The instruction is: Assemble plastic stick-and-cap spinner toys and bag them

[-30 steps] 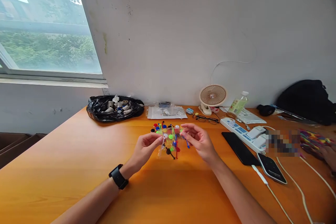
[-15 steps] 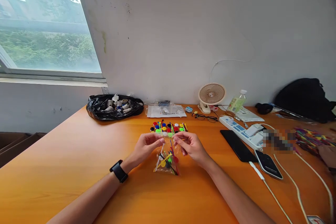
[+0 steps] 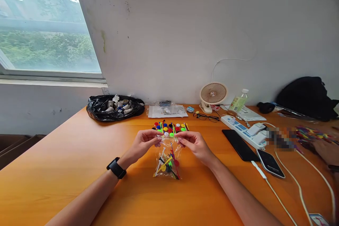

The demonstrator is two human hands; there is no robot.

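A clear plastic bag [image 3: 162, 152] is stretched between my hands above the wooden table [image 3: 127, 197]. Colourful plastic pieces with long stems and round discs, such as a yellow one [image 3: 167, 164], lie in its lower part. My left hand [image 3: 145, 144] pinches the bag's top left corner. At the top right corner, thumb and fingers of my right hand [image 3: 195, 145] are closed on the same bag. Just behind the bag's top edge sits a group of coloured discs and sticks [image 3: 171, 128], partly hidden by my fingers.
A black bag with grey rolls [image 3: 115, 108] is at the back left. Papers [image 3: 166, 111], glasses [image 3: 208, 117], a fan [image 3: 213, 93] and a bottle [image 3: 238, 102] line the wall. A power strip [image 3: 242, 131], phone [image 3: 270, 163] and cables lie right, near another person's hand [image 3: 321, 150].
My hands have shifted their grip along the bag's top edge and hold it straighter. The other person's hand at the right has moved further into view.
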